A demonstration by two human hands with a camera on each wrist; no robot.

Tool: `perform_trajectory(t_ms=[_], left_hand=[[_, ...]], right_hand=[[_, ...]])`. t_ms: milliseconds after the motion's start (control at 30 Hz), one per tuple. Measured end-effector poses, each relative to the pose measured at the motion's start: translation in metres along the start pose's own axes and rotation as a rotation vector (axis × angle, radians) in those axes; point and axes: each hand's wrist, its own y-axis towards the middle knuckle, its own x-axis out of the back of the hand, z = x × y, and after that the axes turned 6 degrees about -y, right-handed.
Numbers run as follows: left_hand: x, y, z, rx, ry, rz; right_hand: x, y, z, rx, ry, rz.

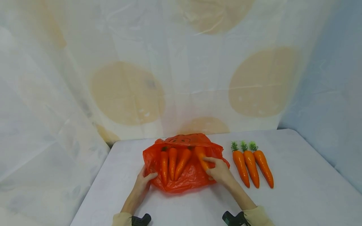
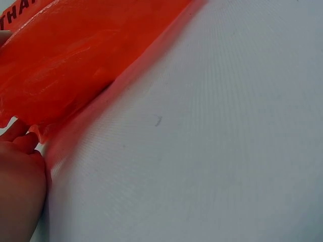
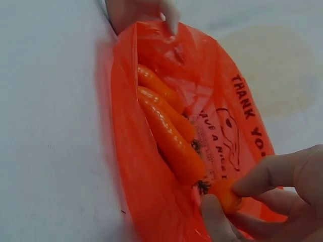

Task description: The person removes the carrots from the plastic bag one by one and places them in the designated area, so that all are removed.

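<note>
A red plastic bag (image 1: 195, 185) lies on the table with its mouth spread wide. My left hand (image 1: 143, 182) grips its left edge, the thumb over the rim. Inside the bag rest a left carrot (image 1: 164, 168), a middle carrot (image 1: 172, 163) and a slanted carrot (image 1: 183, 161), side by side. At the bag's right part my right hand (image 1: 220, 171) pinches another orange carrot (image 1: 199, 153) between thumb and fingers; the right wrist view shows its thick end (image 3: 229, 196), the rest hidden by the hand. Black printed lettering (image 3: 247, 103) shows on the bag.
To the right of the bag three carrots with green tops (image 1: 250, 166) lie in a row on the white table (image 1: 297, 175). A patterned cloth (image 1: 192, 78) hangs behind the table, with more cloth along both sides.
</note>
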Motion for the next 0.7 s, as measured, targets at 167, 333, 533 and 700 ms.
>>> perform_trajectory(t_ms=[167, 333, 533, 700], left_hand=[[0.0, -0.002, 0.0, 0.008, 0.008, -0.009], [0.0, -0.001, 0.0, 0.002, 0.004, -0.008], [0.0, 0.0, -0.001, 0.005, -0.002, -0.007], [-0.001, 0.0, -0.002, 0.012, -0.004, -0.008]], right_hand=[[0.005, -0.006, -0.006, 0.004, 0.01, 0.018], [0.011, -0.011, -0.01, 0.028, -0.029, 0.026], [0.019, -0.02, -0.011, 0.052, -0.067, 0.04], [0.026, -0.028, -0.009, 0.098, -0.033, 0.119]])
